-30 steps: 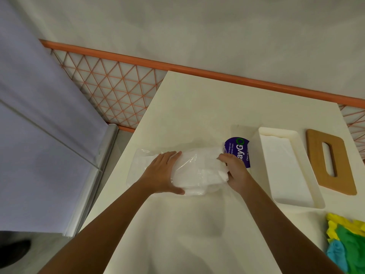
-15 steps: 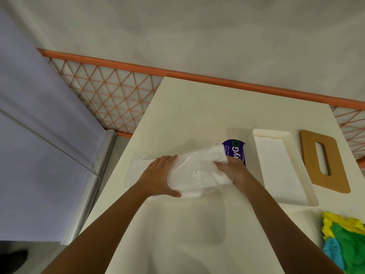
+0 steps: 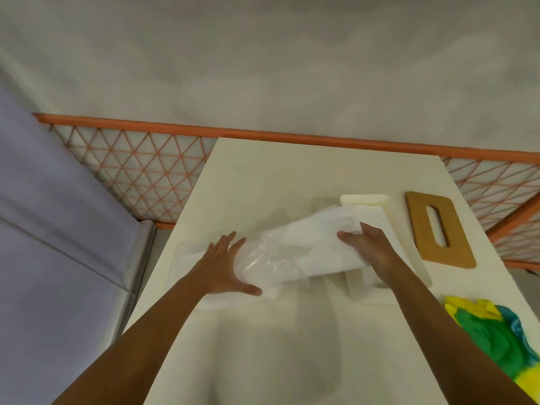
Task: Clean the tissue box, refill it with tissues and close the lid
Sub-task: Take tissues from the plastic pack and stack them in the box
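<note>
- A stack of white tissues (image 3: 318, 244), soft, matte and oblong, is lying slantwise above the table, its right end sitting over the tissue box and its left end sitting inside the wrapper.
- The clear plastic wrapper (image 3: 263, 258) is crinkling glossily around that left end.
- The right hand (image 3: 371, 247) is gripping the stack's right end, thumb and fingers curling round it.
- The left hand (image 3: 222, 267) is pressing flat on the wrapper, fingers straight and spread, thumb reaching toward the stack.
- The tissue box (image 3: 363, 198), an open cream rectangular tray with rounded corners, is lying beneath the right hand.
- The wooden lid (image 3: 455, 229), flat with an oblong slot, is lying just right of the box, apart from both hands.
- All this is resting on a smooth cream table (image 3: 292, 176); a fuzzy yellow, green and blue cloth (image 3: 493, 331) is sitting at its near right edge.
</note>
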